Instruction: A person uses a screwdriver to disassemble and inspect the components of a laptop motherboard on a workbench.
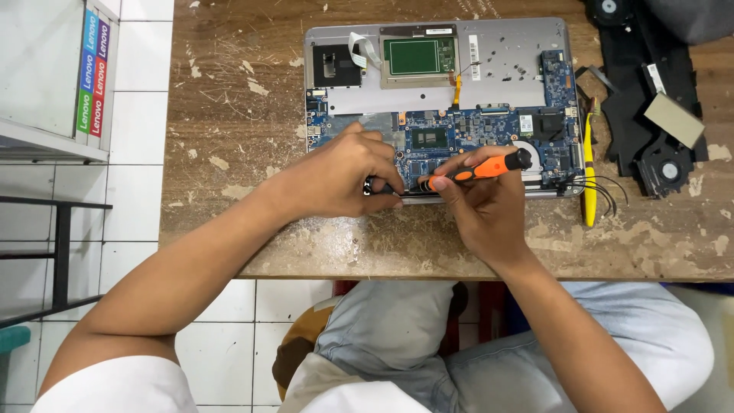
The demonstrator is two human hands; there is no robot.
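right hand: wrapped around an orange-and-black screwdriver, held low and nearly flat, tip aimed left at the near edge of the board.
left hand: fingers curled down and pinched at a small dark part by the near edge of the laptop chassis, touching the spot where the driver tip lands. Can't tell exactly what it pinches; fingers cover it.
work spot: near edge of the blue motherboard, just left of centre, between the two hands.
laptop: opened, bottom cover off, lying flat on the worn wooden bench; silver palm-rest frame with a green-backed touchpad module on the far side.
driver angle: looks too shallow for a screw. My read: raise the handle so the shaft lines up with the screw axis before applying torque, otherwise the bit will likely cam out.
pressure: push down first, then turn slowly; the board is bare and a slip would hit components.
left hand role: good as a guide. Keep fingertips beside the tip, not in front of it.
hazards nearby: loose black wires at the right corner of the chassis and a yellow pry tool lying along its right edge; both clear of the work spot.
off to the right: black plastic parts and a fan, well apart on the bench.
screw handling: small part, easy to lose on this rough surface; lift it out on the bit or with the pinching fingers.
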